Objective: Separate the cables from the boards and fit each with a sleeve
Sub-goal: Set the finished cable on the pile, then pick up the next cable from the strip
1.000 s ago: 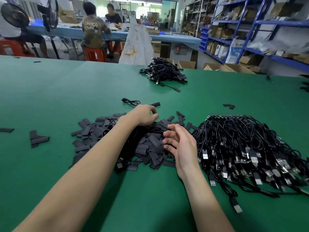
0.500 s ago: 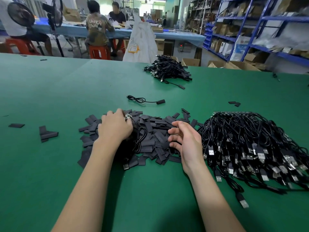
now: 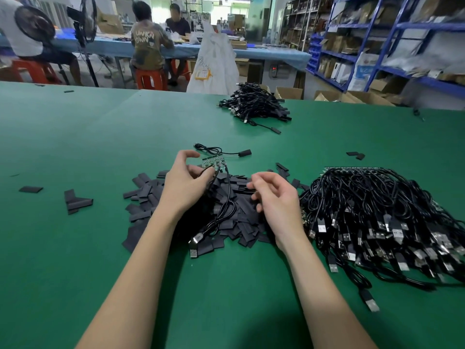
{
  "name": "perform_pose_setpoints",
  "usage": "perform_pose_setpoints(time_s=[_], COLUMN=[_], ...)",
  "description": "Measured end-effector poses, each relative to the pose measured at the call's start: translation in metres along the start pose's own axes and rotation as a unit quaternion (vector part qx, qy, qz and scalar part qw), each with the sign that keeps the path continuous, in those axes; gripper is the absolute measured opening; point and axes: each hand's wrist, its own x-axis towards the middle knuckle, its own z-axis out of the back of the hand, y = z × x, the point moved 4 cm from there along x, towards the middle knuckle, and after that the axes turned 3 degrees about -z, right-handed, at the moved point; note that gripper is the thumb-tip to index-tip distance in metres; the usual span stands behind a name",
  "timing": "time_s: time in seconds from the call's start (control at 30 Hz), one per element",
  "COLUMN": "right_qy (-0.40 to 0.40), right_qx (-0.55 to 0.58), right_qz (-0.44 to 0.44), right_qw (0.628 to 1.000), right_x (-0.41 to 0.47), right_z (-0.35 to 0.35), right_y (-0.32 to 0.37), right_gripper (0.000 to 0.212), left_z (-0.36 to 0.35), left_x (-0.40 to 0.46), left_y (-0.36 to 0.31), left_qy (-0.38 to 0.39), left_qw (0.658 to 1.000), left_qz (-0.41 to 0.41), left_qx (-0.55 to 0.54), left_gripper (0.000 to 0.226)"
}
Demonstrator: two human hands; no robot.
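A green table (image 3: 75, 137) fills the view. On its right side lies a big tangle of black cables (image 3: 377, 217) with plugs pointing toward the near edge. A smaller heap of cables (image 3: 254, 104) sits at the far edge. In the middle spreads a pile of flat black sleeves (image 3: 148, 195). Above that pile the left hand (image 3: 185, 183) grasps a small green board (image 3: 214, 162) by its near edge, with cables hanging from it down onto the sleeves. The right hand (image 3: 275, 195) hovers just beside, fingers loosely curled, holding nothing. One finished cable (image 3: 221, 151) lies just beyond the board.
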Motion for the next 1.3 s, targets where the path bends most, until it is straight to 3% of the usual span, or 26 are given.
perform_pose_setpoints(time_s=[0.17,0.27,0.37,0.47,0.6,0.77,0.83,0.97,1.07,1.13,1.3], right_qy=[0.016,0.035,0.056,0.087,0.1,0.108,0.116,0.125,0.135,0.139,0.135], right_qx=[-0.074,-0.008,0.102,0.188,0.227,0.257,0.254,0.254,0.276,0.289,0.33], right_qz=[0.029,-0.05,-0.103,-0.149,-0.229,-0.255,-0.255,-0.255,-0.275,-0.29,-0.321], right_qw=[0.997,0.998,0.988,0.967,0.941,0.926,0.926,0.925,0.911,0.902,0.877], right_x=[0.029,0.045,0.044,0.039,0.037,0.033,0.032,0.032,0.031,0.032,0.031], right_z=[-0.03,-0.048,-0.056,-0.06,-0.063,-0.068,-0.07,-0.074,-0.078,-0.079,-0.079], right_y=[0.022,0.029,0.027,0.021,0.015,0.014,0.014,0.013,0.013,0.012,0.008], right_gripper=[0.02,0.019,0.012,0.016,0.009,0.006,0.005,0.009,0.004,0.004,0.005], left_z=[0.0,0.001,0.004,0.0,-0.007,-0.007,-0.007,-0.008,-0.009,-0.007,-0.01], left_x=[0.002,0.001,0.003,0.001,-0.001,0.001,0.0,0.002,0.004,0.006,0.005], left_y=[-0.005,-0.006,-0.006,-0.008,-0.013,-0.014,-0.013,-0.01,-0.007,-0.007,-0.008], left_qy=[0.042,0.045,0.022,0.074,0.102,0.086,0.069,0.022,0.019,0.025,0.069], left_qw=[0.996,0.99,0.975,0.95,0.937,0.93,0.932,0.935,0.934,0.932,0.911], left_qz=[0.008,0.016,0.075,0.127,0.133,0.149,0.159,0.178,0.177,0.183,0.207], left_qx=[-0.072,-0.129,-0.206,-0.274,-0.308,-0.326,-0.32,-0.307,-0.309,-0.313,-0.351], left_gripper=[0.022,0.022,0.022,0.022,0.014,0.01,0.017,0.062,0.063,0.059,0.006])
